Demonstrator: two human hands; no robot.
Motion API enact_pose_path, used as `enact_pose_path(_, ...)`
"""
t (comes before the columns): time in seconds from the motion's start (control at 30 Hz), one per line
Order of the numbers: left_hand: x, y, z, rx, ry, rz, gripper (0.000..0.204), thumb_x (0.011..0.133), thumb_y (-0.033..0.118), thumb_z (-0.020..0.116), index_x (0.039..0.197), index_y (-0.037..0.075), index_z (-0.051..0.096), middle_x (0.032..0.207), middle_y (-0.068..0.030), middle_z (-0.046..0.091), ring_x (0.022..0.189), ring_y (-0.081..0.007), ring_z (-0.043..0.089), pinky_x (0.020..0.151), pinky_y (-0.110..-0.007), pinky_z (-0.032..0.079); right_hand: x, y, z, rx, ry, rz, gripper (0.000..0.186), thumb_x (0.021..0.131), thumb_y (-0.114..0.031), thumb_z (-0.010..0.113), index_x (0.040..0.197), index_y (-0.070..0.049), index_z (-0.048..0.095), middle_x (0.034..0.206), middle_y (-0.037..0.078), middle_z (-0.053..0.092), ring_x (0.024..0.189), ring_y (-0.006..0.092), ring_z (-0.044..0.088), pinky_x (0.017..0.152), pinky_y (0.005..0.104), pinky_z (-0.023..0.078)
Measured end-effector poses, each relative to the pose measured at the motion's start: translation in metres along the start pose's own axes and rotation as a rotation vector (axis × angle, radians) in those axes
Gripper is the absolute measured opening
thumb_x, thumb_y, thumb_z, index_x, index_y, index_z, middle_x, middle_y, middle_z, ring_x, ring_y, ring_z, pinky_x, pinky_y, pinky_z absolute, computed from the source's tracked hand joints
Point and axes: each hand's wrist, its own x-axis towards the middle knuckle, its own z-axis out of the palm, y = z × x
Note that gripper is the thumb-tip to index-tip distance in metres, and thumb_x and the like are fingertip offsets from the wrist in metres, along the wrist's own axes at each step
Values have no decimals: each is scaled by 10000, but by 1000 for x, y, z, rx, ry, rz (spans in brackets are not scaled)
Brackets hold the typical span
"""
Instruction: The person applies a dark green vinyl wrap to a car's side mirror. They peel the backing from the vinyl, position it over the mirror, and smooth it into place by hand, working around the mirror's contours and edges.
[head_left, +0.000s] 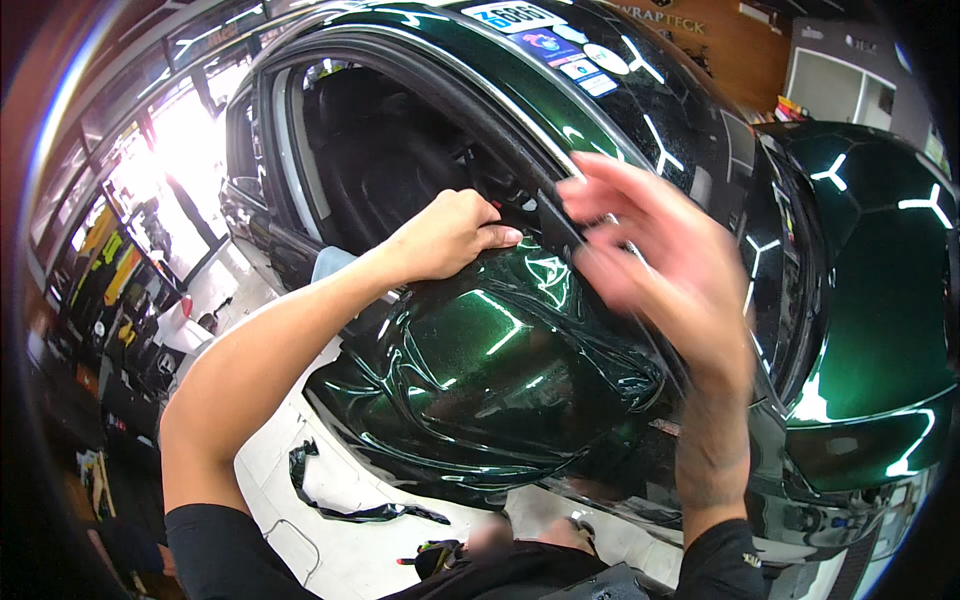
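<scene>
A glossy dark green vinyl wrap film [480, 350] lies over the car door below the open window, loose and creased into folds at its left and lower parts. My left hand [450, 238] is closed at the film's upper edge by the window sill, thumb pressed near the curled fingers. Smeared by motion, my right hand [670, 250] is raised by the front corner of the window [400, 160], over the film's right part. Its fingers are too blurred to show whether they hold anything.
The green hood [880, 270] and the windshield, with stickers [560, 50] on it, lie to the right. A dark film strip [370, 514] and a thin cable [300, 545] lie on the pale tiled floor. Shelves with colourful items [105, 260] stand at the left.
</scene>
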Motion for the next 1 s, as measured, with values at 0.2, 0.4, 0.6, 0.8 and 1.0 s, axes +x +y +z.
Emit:
enact_pose_path(0.2,-21,9,-31,-126,-263,-522,570,906,543,661,871,-20,739,592,-22,523,510,-108,438,458,-331,354,74,76,40,-293,-437,252,938,786,-290,810,1481,100,314,1198,239,615,1056,246,631,889,334,534)
enact_pose_path(0.4,-41,27,-15,-218,-28,-587,292,985,256,632,1007,-33,670,880,-28,666,848,-82,552,788,-289,464,122,95,58,14,-815,618,472,749,-243,781,1088,62,659,1073,155,619,913,229,623,762,328,547)
enact_pose_path(0.6,-38,44,16,52,480,-598,202,957,161,617,984,-39,630,855,-168,665,858,-205,633,792,-373,474,125,85,65,-69,-645,594,154,818,-191,622,764,-49,639,652,34,504,516,151,433,486,367,352)
enact_pose_path(0.8,-37,42,17,447,525,-521,188,971,116,548,961,-65,599,829,-300,637,815,-430,672,739,-510,481,86,94,89,111,-381,316,653,1046,-437,361,987,137,666,972,354,655,966,432,651,846,477,480)
enact_pose_path(1.0,-29,40,14,365,414,-394,206,844,48,527,837,-106,664,850,-336,639,827,-483,652,779,-521,519,81,110,103,131,-346,249,809,1047,-550,261,1067,177,613,1141,418,593,1185,533,544,1036,514,411)
